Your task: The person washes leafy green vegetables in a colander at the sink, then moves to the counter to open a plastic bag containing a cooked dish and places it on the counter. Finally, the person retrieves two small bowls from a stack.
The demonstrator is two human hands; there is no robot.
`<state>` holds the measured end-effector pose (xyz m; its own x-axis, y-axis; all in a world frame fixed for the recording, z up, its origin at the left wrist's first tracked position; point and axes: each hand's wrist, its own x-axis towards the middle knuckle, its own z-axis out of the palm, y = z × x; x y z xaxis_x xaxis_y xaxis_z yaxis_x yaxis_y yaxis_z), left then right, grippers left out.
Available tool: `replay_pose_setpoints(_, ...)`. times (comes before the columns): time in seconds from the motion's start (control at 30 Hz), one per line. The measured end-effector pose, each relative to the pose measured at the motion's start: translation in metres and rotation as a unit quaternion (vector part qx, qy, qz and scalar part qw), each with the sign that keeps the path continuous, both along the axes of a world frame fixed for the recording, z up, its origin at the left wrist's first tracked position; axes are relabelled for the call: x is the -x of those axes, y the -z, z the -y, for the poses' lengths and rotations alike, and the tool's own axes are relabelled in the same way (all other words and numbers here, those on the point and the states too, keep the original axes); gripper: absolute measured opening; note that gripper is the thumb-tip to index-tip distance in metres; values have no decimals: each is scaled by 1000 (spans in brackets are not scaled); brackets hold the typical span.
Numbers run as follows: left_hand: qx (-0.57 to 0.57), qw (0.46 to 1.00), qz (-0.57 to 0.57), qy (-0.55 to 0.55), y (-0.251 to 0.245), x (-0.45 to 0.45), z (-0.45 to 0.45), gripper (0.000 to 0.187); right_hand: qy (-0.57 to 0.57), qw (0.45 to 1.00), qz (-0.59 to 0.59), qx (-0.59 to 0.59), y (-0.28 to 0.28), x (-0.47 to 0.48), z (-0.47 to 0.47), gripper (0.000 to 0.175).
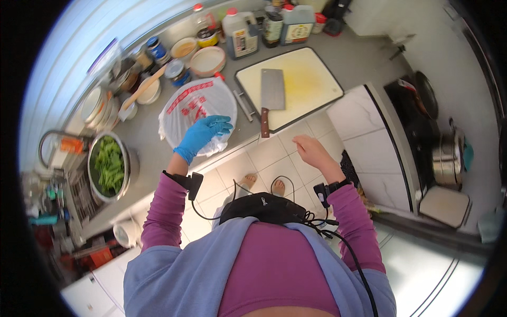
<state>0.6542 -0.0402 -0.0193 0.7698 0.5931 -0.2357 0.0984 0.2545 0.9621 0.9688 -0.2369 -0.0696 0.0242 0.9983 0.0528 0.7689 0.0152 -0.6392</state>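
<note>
My left hand [202, 135], in a blue disposable glove, is over a white plastic bag [178, 119] with red print. The bag is spread over a round shape on the counter; what lies beneath is hidden. The glove's fingers are slightly apart, and I cannot tell whether they touch the bag. Bare and loosely curled, my right hand [313, 152] hangs in front of the counter with nothing visible in it. Beyond it, a cleaver [273, 89] with a wooden handle lies on a yellow-stained white cutting board [311, 79], its handle reaching past the near edge.
A metal colander [127, 174] of cut green leaves [108, 164] stands beside the sink at left. Sauce jugs [241, 35], bowls [208, 61] and a lidded jar [177, 72] line the back. At right are a frying pan [425, 95] and a steel pot [446, 158].
</note>
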Motion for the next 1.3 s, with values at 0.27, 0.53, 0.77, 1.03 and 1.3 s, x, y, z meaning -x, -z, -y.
replay_pose_setpoints(0.27, 33, 965, -156, -209, 21, 71, 64, 28, -162, 974, -144, 69, 27, 44, -75, 26)
replay_pose_setpoints(0.53, 94, 960, -191, -181, 65, 88, 87, 32, -64, 856, -399, 323, 54, 140, -109, 38)
replay_pose_setpoints(0.77, 114, 960, -131, -218, 107, 64, 85, 42, 73, 797, -506, 323, 62, 178, -116, 23)
replay_pose_setpoints(1.03, 146, 966, -112, -185, 124, 53, 73, 29, 130, 800, -490, 322, 64, 182, -101, 12)
replay_pose_setpoints(1.3, 169, 944, -65, -276, 124, 42, 76, 27, 119, 838, -460, 267, 64, 185, -98, 11)
